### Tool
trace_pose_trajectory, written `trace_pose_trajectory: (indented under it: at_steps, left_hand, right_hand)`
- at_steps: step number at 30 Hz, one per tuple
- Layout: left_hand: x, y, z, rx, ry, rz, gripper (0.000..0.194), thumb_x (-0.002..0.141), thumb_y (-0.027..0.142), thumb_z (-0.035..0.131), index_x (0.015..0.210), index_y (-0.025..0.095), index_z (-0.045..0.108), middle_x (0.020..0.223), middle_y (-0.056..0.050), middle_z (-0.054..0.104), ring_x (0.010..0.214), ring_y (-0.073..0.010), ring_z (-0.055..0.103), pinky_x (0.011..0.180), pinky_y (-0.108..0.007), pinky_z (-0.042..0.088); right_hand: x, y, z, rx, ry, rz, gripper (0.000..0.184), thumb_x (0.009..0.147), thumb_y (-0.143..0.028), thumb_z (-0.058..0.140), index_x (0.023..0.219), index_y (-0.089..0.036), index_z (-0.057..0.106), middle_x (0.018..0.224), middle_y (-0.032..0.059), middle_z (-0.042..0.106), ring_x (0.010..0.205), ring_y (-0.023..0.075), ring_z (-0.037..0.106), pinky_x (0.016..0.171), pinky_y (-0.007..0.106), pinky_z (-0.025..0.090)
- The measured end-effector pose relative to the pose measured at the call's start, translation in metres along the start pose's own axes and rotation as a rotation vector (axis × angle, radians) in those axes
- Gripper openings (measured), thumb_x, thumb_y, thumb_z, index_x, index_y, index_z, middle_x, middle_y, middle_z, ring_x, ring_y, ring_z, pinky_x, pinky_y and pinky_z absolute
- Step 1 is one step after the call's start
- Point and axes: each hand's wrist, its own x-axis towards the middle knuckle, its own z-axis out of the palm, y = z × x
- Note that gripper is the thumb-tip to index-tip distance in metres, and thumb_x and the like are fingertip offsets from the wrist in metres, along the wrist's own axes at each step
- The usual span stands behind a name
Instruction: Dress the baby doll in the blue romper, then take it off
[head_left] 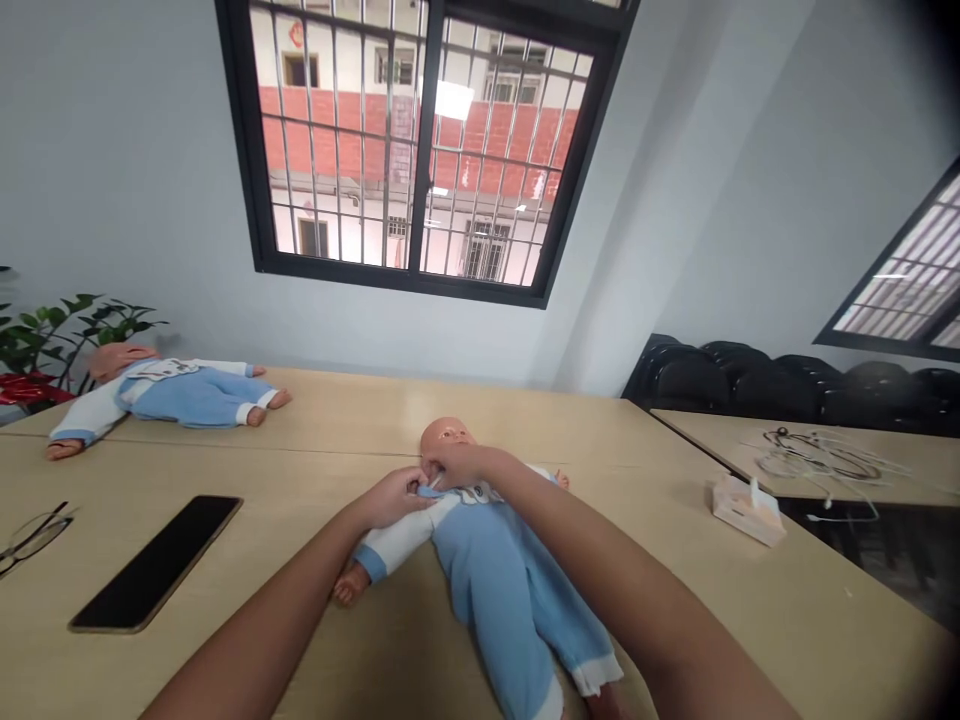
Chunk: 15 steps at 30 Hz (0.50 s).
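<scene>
A baby doll (pixel 444 434) lies on its back on the table, its head away from me and its legs toward me. It wears a blue and white romper (pixel 484 565). At the doll's shoulder, my left hand (pixel 399 497) is closed on the edge of the romper. My right hand (pixel 456 464) pinches the cloth near the collar, just under the doll's chin, and covers part of the neck. My right forearm crosses over the doll's chest and hides much of it. One doll arm (pixel 390 548) stretches out below my left wrist.
A second doll in like clothes (pixel 187 390) lies at the far left beside a plant (pixel 71 335). A phone (pixel 161 560) and glasses (pixel 37 535) rest at the left. To the right are a tissue box (pixel 746 510), tangled cables (pixel 817 458) and black chairs (pixel 750 380).
</scene>
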Motion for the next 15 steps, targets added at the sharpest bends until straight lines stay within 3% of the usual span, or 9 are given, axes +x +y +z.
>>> trace_pose_trajectory:
  at_steps: [5,10,13,15]
  left_hand:
    - [-0.01,0.008,0.004,-0.001,0.049,-0.018,0.039,0.081,0.056,0.065,0.084,0.02,0.05,0.082,0.002,0.049,0.079,-0.0163,0.045,0.072,-0.027,0.038]
    - [-0.026,0.023,0.007,-0.051,0.025,-0.06,0.038,0.087,0.055,0.059,0.097,0.019,0.052,0.083,0.003,0.047,0.077,-0.0155,0.043,0.069,-0.026,0.038]
    - [-0.041,0.039,0.007,-0.001,0.022,-0.049,0.034,0.089,0.053,0.057,0.094,0.019,0.054,0.086,0.0,0.05,0.082,-0.0176,0.047,0.073,-0.028,0.041]
    - [-0.052,0.048,0.005,0.073,0.049,-0.002,0.033,0.089,0.052,0.06,0.088,0.019,0.054,0.094,-0.003,0.055,0.094,-0.0213,0.05,0.085,-0.031,0.044]
  right_hand:
    - [-0.003,-0.007,0.006,-0.132,0.056,-0.055,0.024,0.084,-0.012,0.066,0.106,-0.019,0.074,0.099,0.005,0.075,0.082,0.0175,0.065,0.071,0.025,0.045]
    - [-0.014,-0.005,0.007,-0.199,0.147,-0.13,0.023,0.092,-0.012,0.057,0.098,-0.019,0.078,0.107,0.0081,0.076,0.097,0.0209,0.066,0.083,0.029,0.046]
    - [-0.018,-0.001,0.006,-0.182,0.254,-0.085,0.02,0.095,-0.017,0.057,0.098,-0.019,0.077,0.111,0.0097,0.075,0.102,0.0232,0.065,0.087,0.032,0.045]
    - [-0.02,0.005,0.005,-0.156,0.315,-0.019,0.019,0.096,-0.02,0.057,0.098,-0.018,0.076,0.11,0.0104,0.075,0.101,0.0239,0.065,0.088,0.034,0.045]
